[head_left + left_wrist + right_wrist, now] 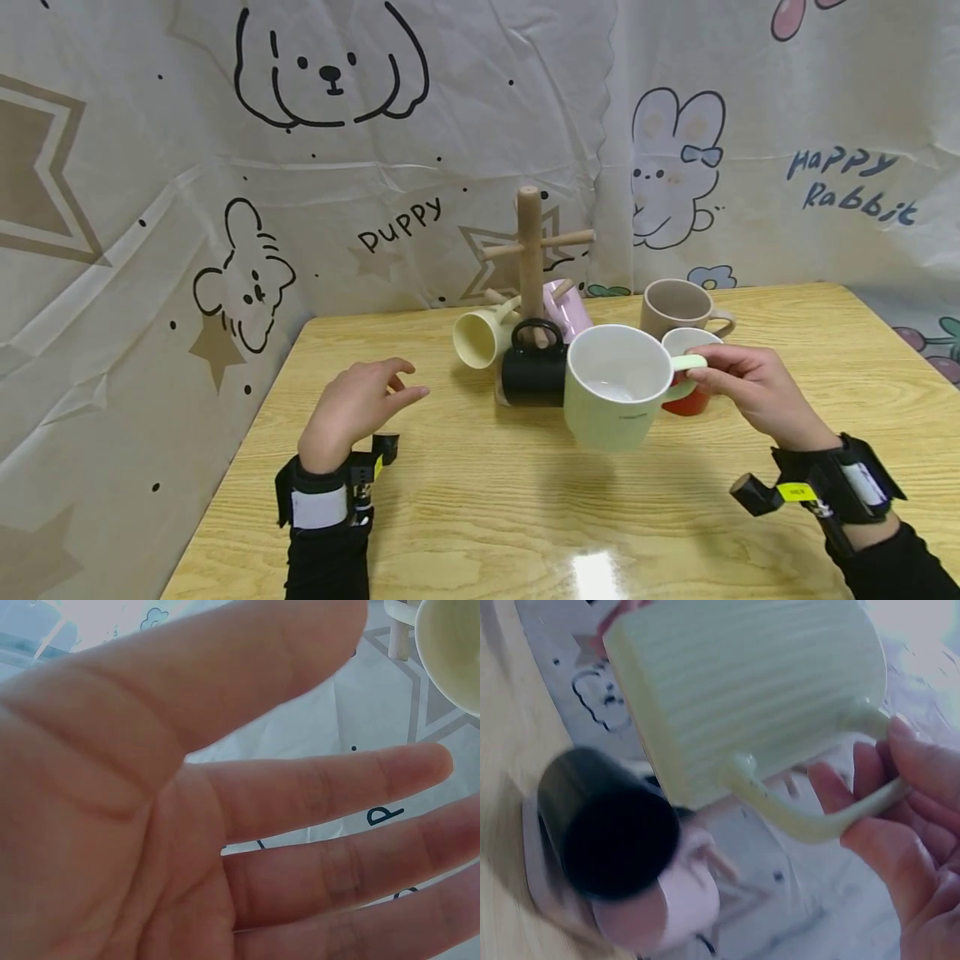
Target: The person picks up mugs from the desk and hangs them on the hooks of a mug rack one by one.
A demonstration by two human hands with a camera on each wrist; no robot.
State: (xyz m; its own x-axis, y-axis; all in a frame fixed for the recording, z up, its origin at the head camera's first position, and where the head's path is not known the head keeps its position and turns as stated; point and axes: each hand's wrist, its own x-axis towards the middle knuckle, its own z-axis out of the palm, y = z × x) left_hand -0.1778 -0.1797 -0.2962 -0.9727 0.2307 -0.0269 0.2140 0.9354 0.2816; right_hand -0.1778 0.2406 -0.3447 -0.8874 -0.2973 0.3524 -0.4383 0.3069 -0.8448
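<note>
My right hand (757, 392) pinches the handle of a light green mug (611, 421), which hangs upright above the table with its mouth up. In the right wrist view, ribbed sides show on this mug (742, 697), and thumb and fingers meet on its handle. Behind it stands a wooden mug rack (529, 275). A pale yellow mug (472, 342), a black mug (532, 379) and a pink mug (570, 312) hang low on it, lying sideways. To the rack's left, my left hand (356, 408) hovers over the table holding nothing, fingers extended in its wrist view.
A taupe mug (675, 304) stands at the back right of the wooden table (465, 517). In front of it is a mug with a white inside and red outside (686, 402), partly hidden by the green mug and my right hand. A printed cloth (360, 167) hangs behind.
</note>
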